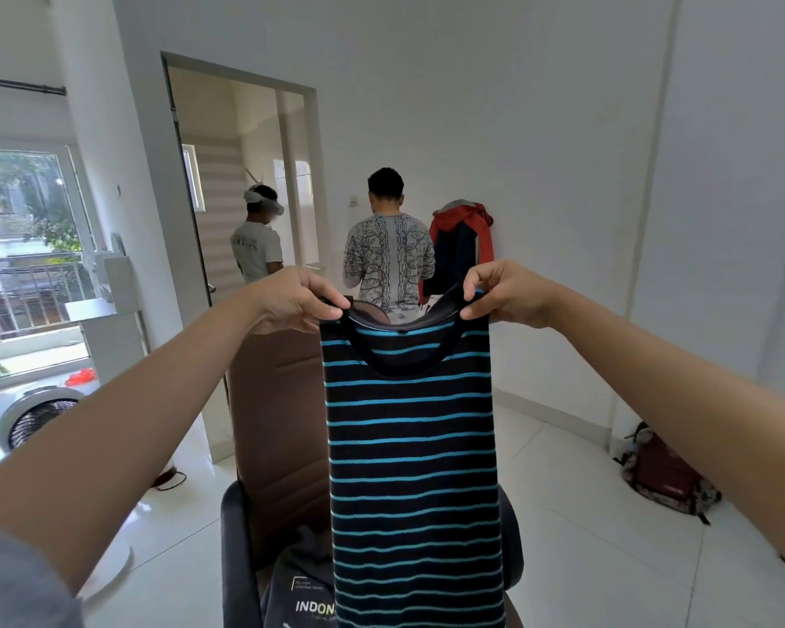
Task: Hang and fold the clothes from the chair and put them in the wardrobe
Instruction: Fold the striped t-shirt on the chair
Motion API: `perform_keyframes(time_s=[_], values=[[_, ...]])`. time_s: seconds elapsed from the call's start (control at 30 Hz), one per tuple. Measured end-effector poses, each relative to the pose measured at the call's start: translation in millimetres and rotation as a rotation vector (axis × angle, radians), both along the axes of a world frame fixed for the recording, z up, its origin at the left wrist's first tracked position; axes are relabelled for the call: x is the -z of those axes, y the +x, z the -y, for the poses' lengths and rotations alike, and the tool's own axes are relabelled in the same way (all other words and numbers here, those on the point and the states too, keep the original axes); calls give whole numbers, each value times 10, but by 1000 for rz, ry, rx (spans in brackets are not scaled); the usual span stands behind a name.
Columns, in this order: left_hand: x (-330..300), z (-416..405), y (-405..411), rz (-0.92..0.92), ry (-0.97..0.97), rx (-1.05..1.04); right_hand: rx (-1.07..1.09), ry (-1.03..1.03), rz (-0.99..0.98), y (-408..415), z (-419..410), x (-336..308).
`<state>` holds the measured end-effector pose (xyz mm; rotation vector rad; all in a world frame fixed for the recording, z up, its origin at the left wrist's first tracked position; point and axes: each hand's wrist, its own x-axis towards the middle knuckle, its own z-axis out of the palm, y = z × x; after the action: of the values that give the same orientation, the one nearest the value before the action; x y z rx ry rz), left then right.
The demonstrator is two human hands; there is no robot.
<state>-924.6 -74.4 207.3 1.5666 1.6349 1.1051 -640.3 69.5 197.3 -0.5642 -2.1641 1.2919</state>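
Head view | left hand (298,299) and right hand (506,293) fingers pinch shirt (411,469) at shoulders, centre frame, held up so it hangs flat for folding | chair (277,414) behind, more clothes (300,586) on seat

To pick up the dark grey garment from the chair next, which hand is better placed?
Probably the left hand: the dark grey printed garment lies lower left of the hanging black shirt with blue stripes, while the right hand would cross it.
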Motion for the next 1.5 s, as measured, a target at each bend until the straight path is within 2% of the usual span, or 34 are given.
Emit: perform_keyframes(time_s=[0.17, 0.43, 0.57, 0.7, 0.83, 0.93, 1.07, 1.2, 1.37, 1.5], values=[[61, 45, 93, -102, -20, -109, -20, -1, 28, -33, 1, 29], [69, 50, 214, -251, -322, -255, -20, 46, 56, -122, 46, 107], [66, 80, 269, -176, -312, -273, 8, 74, 66, -121, 39, 148], [118, 40, 255, 148, -84, -298, 71, 85, 79, -95, 28, 166], [166, 2, 232, 274, 12, -258, 99, 55, 64, -70, 19, 193], [145, 16, 196, 245, -61, -219, 101, 47, 63, -72, 20, 201], [97, 93, 217, 43, -249, -177, 88, 63, 76, -96, 42, 232], [80, 125, 257, -98, -347, -188, 68, 96, 102, -121, 80, 245], [106, 130, 261, -97, -374, -162, 71, 105, 115, -114, 86, 266], [180, 87, 223, 75, -218, -161, 88, 57, 101, -82, 50, 283]])
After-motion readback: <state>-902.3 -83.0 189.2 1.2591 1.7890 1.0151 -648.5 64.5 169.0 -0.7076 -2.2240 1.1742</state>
